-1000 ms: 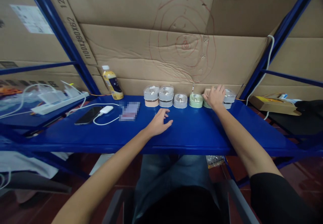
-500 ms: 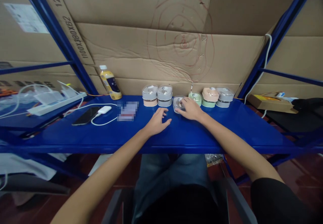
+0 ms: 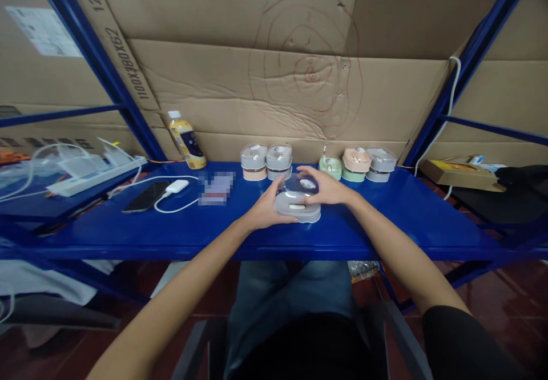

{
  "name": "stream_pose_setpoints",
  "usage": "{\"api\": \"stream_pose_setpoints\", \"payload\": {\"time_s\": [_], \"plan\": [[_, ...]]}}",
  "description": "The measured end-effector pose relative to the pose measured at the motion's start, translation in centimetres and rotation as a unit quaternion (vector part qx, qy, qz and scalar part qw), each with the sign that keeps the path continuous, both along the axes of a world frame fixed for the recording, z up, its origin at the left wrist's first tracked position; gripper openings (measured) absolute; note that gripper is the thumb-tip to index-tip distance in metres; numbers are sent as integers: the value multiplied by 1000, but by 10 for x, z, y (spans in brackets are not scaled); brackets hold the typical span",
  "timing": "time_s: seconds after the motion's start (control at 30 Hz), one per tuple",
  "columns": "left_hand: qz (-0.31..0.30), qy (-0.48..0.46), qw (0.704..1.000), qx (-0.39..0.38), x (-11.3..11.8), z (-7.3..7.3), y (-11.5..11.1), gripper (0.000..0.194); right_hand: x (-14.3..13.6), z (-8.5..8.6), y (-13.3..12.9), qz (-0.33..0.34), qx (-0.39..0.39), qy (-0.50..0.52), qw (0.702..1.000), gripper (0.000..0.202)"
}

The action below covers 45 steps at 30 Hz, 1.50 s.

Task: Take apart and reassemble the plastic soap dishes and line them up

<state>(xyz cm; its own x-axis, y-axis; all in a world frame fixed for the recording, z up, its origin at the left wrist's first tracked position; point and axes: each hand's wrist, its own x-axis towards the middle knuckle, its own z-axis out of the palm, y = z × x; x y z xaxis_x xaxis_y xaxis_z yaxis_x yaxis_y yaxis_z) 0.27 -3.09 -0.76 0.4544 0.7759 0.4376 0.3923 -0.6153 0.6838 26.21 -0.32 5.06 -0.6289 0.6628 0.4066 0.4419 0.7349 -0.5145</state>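
A grey box with a clear lid (image 3: 298, 202) is held between both hands above the front half of the blue table, its lid side tilted toward me. My left hand (image 3: 269, 209) grips its left side, thumb along the lower edge. My right hand (image 3: 327, 187) wraps round its right side and far edge. Behind it on the left stand two stacks, a grey-over-pink one (image 3: 254, 163) and a grey one (image 3: 279, 162). Behind my right hand sit a single green box (image 3: 330, 168), a pink-over-green stack (image 3: 356, 164) and another grey stack (image 3: 381, 165).
On the blue table (image 3: 240, 237) lie a phone (image 3: 148, 197), a white charger (image 3: 177, 186) with a looping cable and a blurred-out item (image 3: 217, 188). A yellow bottle (image 3: 187, 141) stands at the back left. A power strip (image 3: 96, 176) is further left; an open carton (image 3: 460, 174) is at right.
The grey box has come nearer to me, off its place between the stacks, and is now tilted. My left hand has closed on it, and my right hand has moved nearer with it.
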Motion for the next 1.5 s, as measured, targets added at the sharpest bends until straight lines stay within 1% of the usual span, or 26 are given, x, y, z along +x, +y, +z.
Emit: {"api": "stream_pose_setpoints", "payload": {"time_s": [0.07,0.1,0.13,0.2,0.23,0.27,0.3,0.37,0.43,0.5,0.6,0.67,0.73,0.8,0.87,0.97,1.07,1.17,1.23,1.33,1.4,1.5], "plan": [[-3,19,1000,1,0,1,-1,133,18,3,4,-11,-28,49,998,91],[-4,34,999,7,-1,2,-1,124,27,3,7,-29,-41,67,996,88],[-6,50,999,18,-1,3,-2,110,35,2,9,-54,-51,81,994,85],[-18,76,996,43,-1,3,-2,74,50,-2,13,-111,-62,91,988,82],[-22,83,995,52,-1,3,-2,59,54,-4,15,-135,-65,90,985,82],[-22,86,994,57,-1,3,-2,49,57,-7,16,-152,-69,85,982,82],[-19,87,994,57,-1,3,-2,44,59,-9,17,-162,-72,81,981,83],[-2,84,995,56,-1,3,-2,40,59,-12,17,-174,-74,77,979,82],[23,72,995,62,-1,4,-1,39,57,-12,17,-181,-68,79,978,81],[61,42,994,77,-2,5,0,41,58,-10,17,-185,-58,92,977,78],[135,-17,985,109,-5,7,3,45,61,-7,19,-201,-33,125,971,72],[162,-31,979,120,-7,8,3,45,64,-7,22,-216,-27,147,965,67],[139,0,984,112,-7,8,1,42,65,-7,25,-223,-37,159,961,61],[87,58,991,87,-5,7,-2,40,65,-8,27,-223,-48,160,960,58],[52,105,991,61,-3,5,-5,42,64,-8,27,-221,-50,159,961,58],[37,135,989,50,-1,3,-7,45,62,-9,25,-217,-48,165,961,59],[28,136,988,61,-1,3,-6,51,56,-10,20,-201,-37,148,968,64],[40,115,990,65,1,4,-5,68,46,-10,12,-142,-22,101,985,73],[51,101,992,60,3,5,-5,79,38,-10,7,-85,-15,72,994,75],[53,78,994,54,5,5,-5,90,26,-11,1,-5,-11,43,999,77],[48,60,996,47,6,4,-4,96,21,-10,-1,23,-13,33,999,78],[36,37,998,25,6,1,-2,110,19,-7,-5,37,-7,23,999,77]]}}
